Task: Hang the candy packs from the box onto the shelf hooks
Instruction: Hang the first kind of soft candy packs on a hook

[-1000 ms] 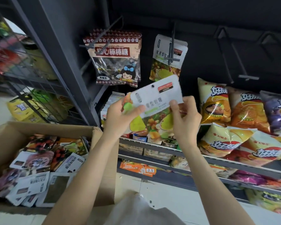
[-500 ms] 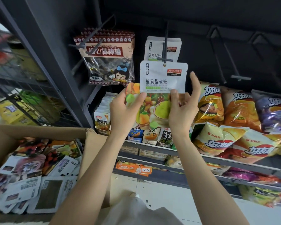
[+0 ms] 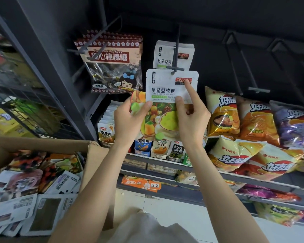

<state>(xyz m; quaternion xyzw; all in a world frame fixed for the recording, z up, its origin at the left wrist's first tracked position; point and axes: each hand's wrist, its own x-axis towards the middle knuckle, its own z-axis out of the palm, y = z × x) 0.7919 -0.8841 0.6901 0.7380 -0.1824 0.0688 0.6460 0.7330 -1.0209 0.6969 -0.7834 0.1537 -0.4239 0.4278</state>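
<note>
A white gummy candy pack (image 3: pixel 165 88) with fruit pictures is held upright, its top hole right at the tip of a dark shelf hook (image 3: pixel 176 50). My left hand (image 3: pixel 128 123) grips the pack's left edge. My right hand (image 3: pixel 191 116) holds its right side with thumb in front and index finger stretched up over the red label. Another pack of the same kind (image 3: pixel 167 55) hangs further back on that hook. The cardboard box (image 3: pixel 93 155) at lower left holds several more candy packs (image 3: pixel 33 190).
Lollipop bags (image 3: pixel 112 67) hang on the hook to the left. Two bare hooks (image 3: pixel 239 67) stick out at the right. Chip bags (image 3: pixel 249 130) fill the shelf below them, small snack packs (image 3: pixel 158 148) stand under my hands. A wire rack (image 3: pixel 25 95) is at the left.
The pack went from tilted and low to upright, then its hole rose to the hook's tip. My right index finger moved from the pack's edge onto its front.
</note>
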